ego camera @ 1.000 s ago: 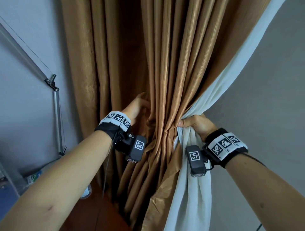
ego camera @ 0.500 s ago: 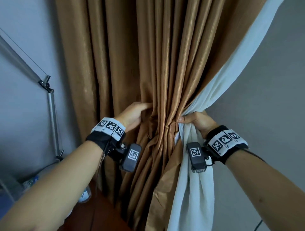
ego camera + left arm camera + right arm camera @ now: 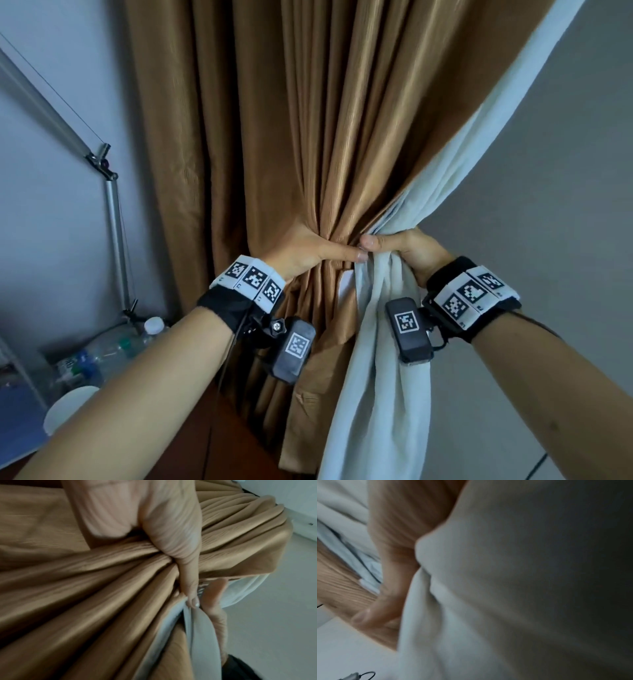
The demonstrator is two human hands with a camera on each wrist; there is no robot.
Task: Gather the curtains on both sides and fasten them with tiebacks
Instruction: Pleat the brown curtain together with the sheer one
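In the middle of the frame, the left hand (image 3: 305, 253) squeezes the shiny brown pleated curtain (image 3: 308, 137) (thumbs nearly touching), while the right hand (image 3: 407, 250) grips the soft white cloth curtain (image 3: 380, 342) beside it.

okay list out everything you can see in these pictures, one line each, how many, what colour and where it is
Curtain: one, golden brown, hanging at centre, bunched at the middle.
Lining: one, white, along the curtain's right edge, gathered with it.
Lamp arm: one, silver metal, at the left against the wall.
Bottles: several, clear plastic, exact count unclear, lower left.
Wall: grey, on both sides of the curtain.
Wrist cameras: two, black, one under each wrist.
Wristbands: two, black with white marker tags.
Left hand: grips the brown folds.
Right hand: grips the white lining, thumb tips meeting.
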